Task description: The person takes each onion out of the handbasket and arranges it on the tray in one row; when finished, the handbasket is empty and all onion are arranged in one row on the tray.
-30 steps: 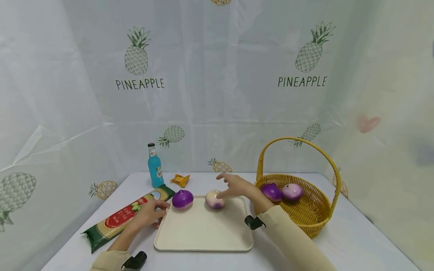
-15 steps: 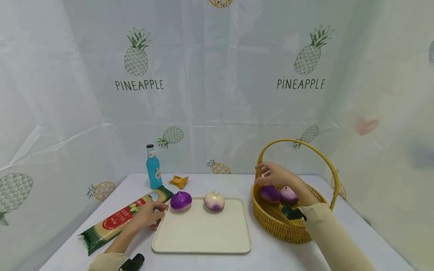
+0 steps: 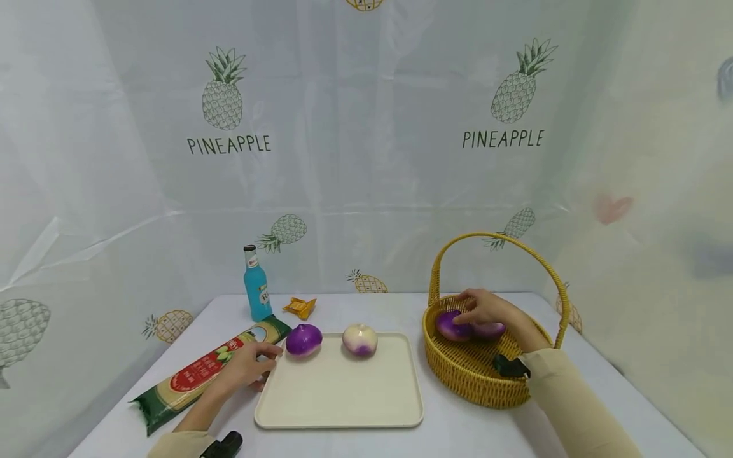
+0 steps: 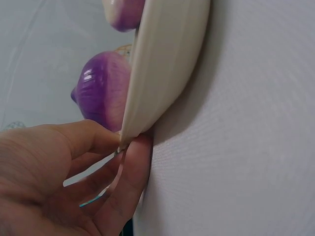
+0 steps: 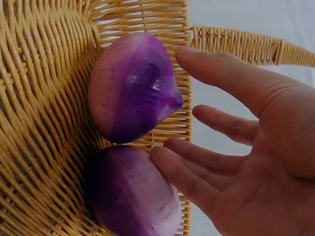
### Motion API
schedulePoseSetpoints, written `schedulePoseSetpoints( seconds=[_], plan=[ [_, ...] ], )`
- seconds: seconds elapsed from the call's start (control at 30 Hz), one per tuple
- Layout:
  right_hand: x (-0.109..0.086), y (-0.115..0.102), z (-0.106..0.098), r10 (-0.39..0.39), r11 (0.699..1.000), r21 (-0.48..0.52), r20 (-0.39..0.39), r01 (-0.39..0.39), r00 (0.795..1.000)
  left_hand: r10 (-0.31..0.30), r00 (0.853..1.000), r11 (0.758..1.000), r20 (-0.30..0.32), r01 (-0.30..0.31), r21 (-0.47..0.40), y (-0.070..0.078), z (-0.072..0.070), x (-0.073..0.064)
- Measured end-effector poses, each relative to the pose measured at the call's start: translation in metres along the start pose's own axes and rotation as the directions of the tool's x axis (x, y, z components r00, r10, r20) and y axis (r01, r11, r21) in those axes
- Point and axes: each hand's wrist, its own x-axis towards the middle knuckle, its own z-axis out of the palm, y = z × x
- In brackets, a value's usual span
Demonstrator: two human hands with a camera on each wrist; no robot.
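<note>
At the cream tray's [image 3: 343, 391] left edge, my left hand [image 3: 245, 367] pinches the rim; the left wrist view shows the thumb above and a finger beneath. On the tray's far side sit a purple onion [image 3: 304, 341] and a whitish onion [image 3: 359, 341] with a purple patch. My right hand [image 3: 483, 308] is over the wicker basket [image 3: 475, 385], fingers spread above two onions. In the right wrist view, the thumb is beside the pointed tip of the dark purple onion [image 5: 138, 88], and a fingertip is right at the paler onion [image 5: 135, 191].
Left of the tray lies a long green-and-red food packet [image 3: 200, 375]. Behind it stand a blue bottle [image 3: 257, 289] and a small orange wrapped packet [image 3: 300, 308]. The basket's tall handle [image 3: 498, 235] arches over it. A pineapple-print curtain [image 3: 366, 159] hangs behind the table.
My right hand has left the whitish onion on the tray, moved right to the basket, and then lowered over the onions inside. The left hand has stayed at the tray's rim.
</note>
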Motion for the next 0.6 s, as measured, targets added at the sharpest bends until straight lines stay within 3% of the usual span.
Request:
schedulePoseSetpoints(
  seconds=[0.13, 0.37, 0.6],
  plan=[
    [0.001, 0.002, 0.0, 0.002, 1.0, -0.003, 0.042, -0.001, 0.999, -0.007, 1.0, 1.0, 0.0, 0.007, 0.002, 0.002, 0.0, 0.0],
    [0.006, 0.004, 0.006, 0.03, 0.993, -0.116, 0.112, -0.017, 0.993, -0.008, 1.0, 1.0, 0.008, 0.008, -0.015, 0.004, 0.001, 0.0],
    [0.01, 0.001, 0.015, 0.043, 0.987, -0.161, 0.148, -0.019, 0.988, -0.015, 1.0, 1.0, 0.002, 0.015, -0.007, 0.002, 0.0, -0.001]
  ],
)
